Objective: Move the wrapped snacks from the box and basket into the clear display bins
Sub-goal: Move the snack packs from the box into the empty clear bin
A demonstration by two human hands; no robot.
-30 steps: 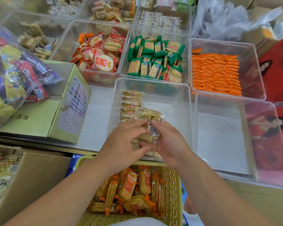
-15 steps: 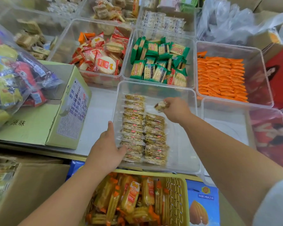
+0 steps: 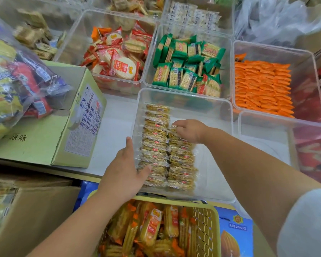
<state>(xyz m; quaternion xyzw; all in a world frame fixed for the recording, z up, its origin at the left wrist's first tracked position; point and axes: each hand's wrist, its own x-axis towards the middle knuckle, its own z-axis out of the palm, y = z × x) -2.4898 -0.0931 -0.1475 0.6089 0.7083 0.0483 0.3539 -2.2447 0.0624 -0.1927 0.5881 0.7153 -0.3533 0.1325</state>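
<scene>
The middle bin (image 3: 220, 112), a clear plastic tub, sat on the white counter just beyond the yellow basket (image 3: 208, 229). Inside it, packets (image 3: 156, 141) of brownish snacks in clear wrap lay in two neat rows running away from the person. The left row was pressed against the left wall and the right row, which was shorter, touched it. The right half of the bin's floor showed bare plastic.

The right hand (image 3: 190, 130) reached in over the near rim. Its fingers were curled down around the last packet (image 3: 173, 127) at the far end of the right row, grasping it where it met the packets below. The left hand (image 3: 125, 171) lay relaxed at the bin's near left corner. Its fingers stretched flat along the outside of the left wall, and its thumb spread across the rim, resting on the nearest packets of the left row (it held nothing).

The basket held a loose heap of long snacks (image 3: 152, 225) in yellow and orange wrappers. To the left stood a green box (image 3: 44, 141), its flap open, with a clear bag of mixed sweets (image 3: 13, 80) resting on top. Behind the middle bin, three more bins stood side by side. One held round crackers (image 3: 119, 62) in red and white wrappers, one green packs (image 3: 189, 69), and one tidy orange packs (image 3: 263, 88). A brown cardboard box (image 3: 35, 210) sat at the lower left, and a blue carton (image 3: 235, 232) lay just right of the basket.
</scene>
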